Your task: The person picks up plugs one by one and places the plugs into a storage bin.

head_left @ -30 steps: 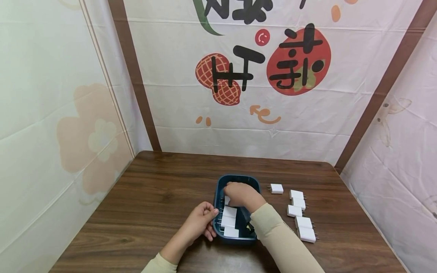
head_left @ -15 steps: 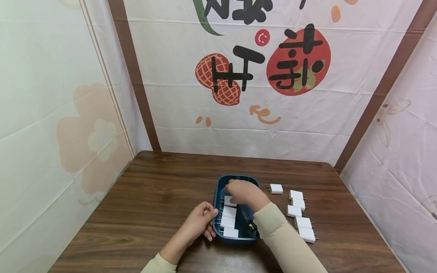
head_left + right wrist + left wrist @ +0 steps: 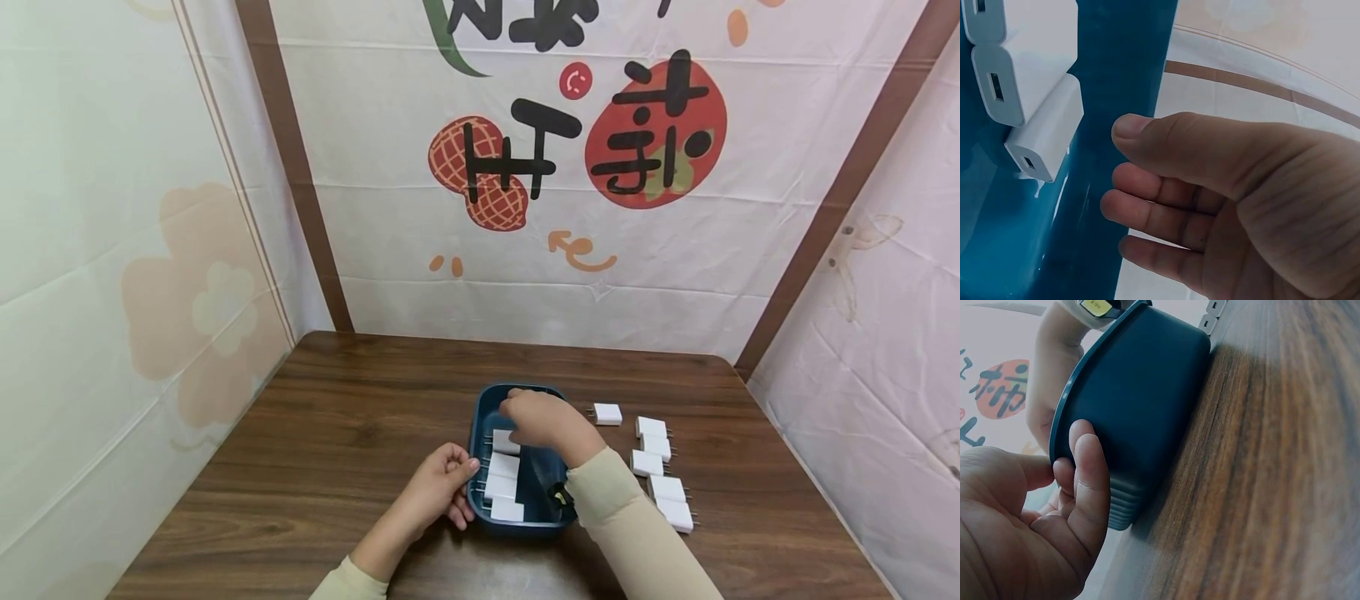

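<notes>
Hands (image 3: 543,419) slightly farther apart, near white, boxy, pronged chargers (image 3: 503,465).

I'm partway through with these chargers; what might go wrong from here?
The empty right hand is close to the far USB charger in the blue bin, so a stray finger might shift it. The black wrist device appears close to the bin's right rim and could snag. The right sleeve appears near the loose chargers outside; a low sweep may nudge them.

White chargers (image 3: 501,487) in blue bin (image 3: 520,528)
</notes>
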